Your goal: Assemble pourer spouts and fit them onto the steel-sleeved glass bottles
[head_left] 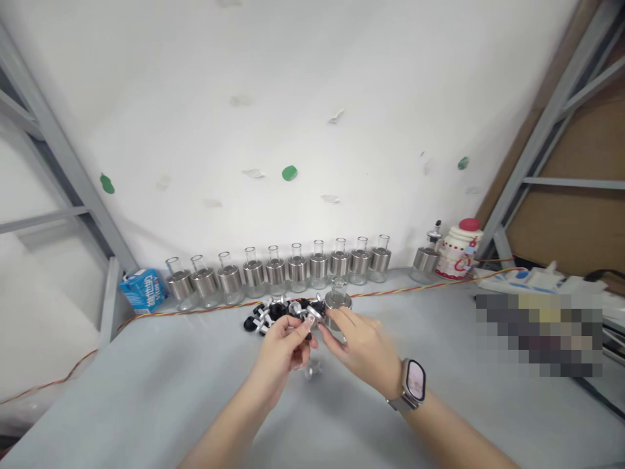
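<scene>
My left hand (286, 345) pinches a silver-and-black pour spout (314, 314) between thumb and fingers. The fingertips of my right hand (359, 342), which wears a watch on the wrist, close on the spout's right side. Just behind both hands lies a pile of black and silver pour spouts (263, 317). One glass bottle with a metal sleeve (338, 299) stands upright right behind my right fingers, partly hidden by them, its neck uncovered. A blurred, pale, spout-like piece (313, 370) sits below my hands on the grey table (195, 391).
Several similar open-necked bottles (275, 268) line the wall. A bottle fitted with a spout (426, 260) stands farther right, beside a decorated jar (458, 251). A blue carton (145, 291) marks the left end. A twisted red-yellow cable (405, 291) crosses the table; white trays (551, 283) lie right.
</scene>
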The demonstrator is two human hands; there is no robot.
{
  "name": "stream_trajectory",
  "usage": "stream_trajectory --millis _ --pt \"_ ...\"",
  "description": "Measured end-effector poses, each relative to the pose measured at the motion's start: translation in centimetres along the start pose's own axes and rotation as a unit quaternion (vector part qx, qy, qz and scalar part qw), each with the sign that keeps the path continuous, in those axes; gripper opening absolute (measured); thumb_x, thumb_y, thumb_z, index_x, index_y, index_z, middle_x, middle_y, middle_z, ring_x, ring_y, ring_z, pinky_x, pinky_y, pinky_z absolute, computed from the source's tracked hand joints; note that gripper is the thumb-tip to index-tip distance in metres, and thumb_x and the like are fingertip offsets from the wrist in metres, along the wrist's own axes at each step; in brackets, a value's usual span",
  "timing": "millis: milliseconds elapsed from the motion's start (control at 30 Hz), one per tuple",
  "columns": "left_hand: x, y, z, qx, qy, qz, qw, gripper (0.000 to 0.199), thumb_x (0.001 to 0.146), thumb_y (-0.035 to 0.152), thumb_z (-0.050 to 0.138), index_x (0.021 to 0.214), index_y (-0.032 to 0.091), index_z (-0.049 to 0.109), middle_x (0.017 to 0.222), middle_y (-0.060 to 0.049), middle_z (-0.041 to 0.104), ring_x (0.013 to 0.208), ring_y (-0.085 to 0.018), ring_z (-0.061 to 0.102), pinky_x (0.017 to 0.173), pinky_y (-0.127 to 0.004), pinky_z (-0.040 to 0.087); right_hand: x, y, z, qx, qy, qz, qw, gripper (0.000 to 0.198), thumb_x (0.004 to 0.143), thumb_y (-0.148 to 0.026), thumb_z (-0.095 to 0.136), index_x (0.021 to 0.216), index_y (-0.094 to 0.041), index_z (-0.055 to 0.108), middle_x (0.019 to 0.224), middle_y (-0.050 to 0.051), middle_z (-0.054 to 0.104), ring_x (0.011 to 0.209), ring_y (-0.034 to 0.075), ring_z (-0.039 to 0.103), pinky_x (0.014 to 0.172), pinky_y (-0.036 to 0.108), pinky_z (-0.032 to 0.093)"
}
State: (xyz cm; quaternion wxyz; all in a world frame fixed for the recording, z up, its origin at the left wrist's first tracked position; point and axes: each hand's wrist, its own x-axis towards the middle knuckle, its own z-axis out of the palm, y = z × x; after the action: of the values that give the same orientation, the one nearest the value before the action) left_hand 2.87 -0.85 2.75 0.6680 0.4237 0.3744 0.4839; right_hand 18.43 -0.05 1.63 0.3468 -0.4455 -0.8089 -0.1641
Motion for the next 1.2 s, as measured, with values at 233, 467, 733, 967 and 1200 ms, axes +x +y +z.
stream_trajectory --millis 233,467,733,967,1200 --pt "0.6 -1.0 0.2 0.126 0.042 0.052 0.99 0.037 0.064 0.043 0.063 0.066 0.02 0.033 0.045 0.004 0.056 0.031 -0.008 0.045 0.033 -0.017 0.029 0.1 -0.2 0.3 0.005 -0.078 -0.004 0.997 0.018 0.083 -0.021 0.04 0.068 -0.017 0.051 0.063 0.001 0.055 0.054 0.012 0.052 0.049 0.025 0.031" --pt "0.9 -1.7 0.3 0.139 0.039 0.05 0.988 0.039 0.062 0.044 0.063 0.066 0.021 0.032 0.042 0.006 0.054 0.03 -0.008 0.044 0.031 -0.016 0.029 -0.4 0.0 0.7 0.01 -0.077 -0.056 0.995 0.023 0.083 -0.016 0.036 0.064 -0.017 0.048 0.06 0.0 0.051 0.055 0.012 0.049 0.051 0.025 0.03" --pt "0.2 0.0 -0.3 -0.051 -0.026 -0.023 0.998 0.024 0.068 0.027 0.063 0.068 0.015 0.041 0.055 0.002 0.055 0.038 -0.001 0.036 0.041 -0.014 0.024 0.3 0.1 0.5 -0.027 -0.046 -0.017 0.998 0.023 0.088 -0.026 0.035 0.073 -0.017 0.049 0.062 0.001 0.055 0.052 0.012 0.052 0.048 0.024 0.029" --pt "-0.1 0.2 -0.4 -0.135 -0.08 -0.069 0.985 0.014 0.071 0.017 0.059 0.069 0.012 0.047 0.056 0.003 0.046 0.041 0.0 0.028 0.041 -0.014 0.019 0.0 0.1 0.6 -0.023 -0.016 -0.017 0.999 0.017 0.086 -0.026 0.039 0.077 -0.016 0.05 0.062 0.001 0.058 0.053 0.012 0.054 0.048 0.024 0.03" --pt "0.1 -0.5 -0.3 -0.122 -0.08 -0.091 0.985 0.016 0.069 0.019 0.061 0.068 0.013 0.046 0.054 0.002 0.047 0.039 0.0 0.028 0.04 -0.014 0.017 0.0 0.0 0.2 -0.048 -0.008 -0.034 0.998 0.022 0.086 -0.022 0.037 0.068 -0.017 0.049 0.057 0.001 0.054 0.051 0.012 0.051 0.047 0.024 0.027"
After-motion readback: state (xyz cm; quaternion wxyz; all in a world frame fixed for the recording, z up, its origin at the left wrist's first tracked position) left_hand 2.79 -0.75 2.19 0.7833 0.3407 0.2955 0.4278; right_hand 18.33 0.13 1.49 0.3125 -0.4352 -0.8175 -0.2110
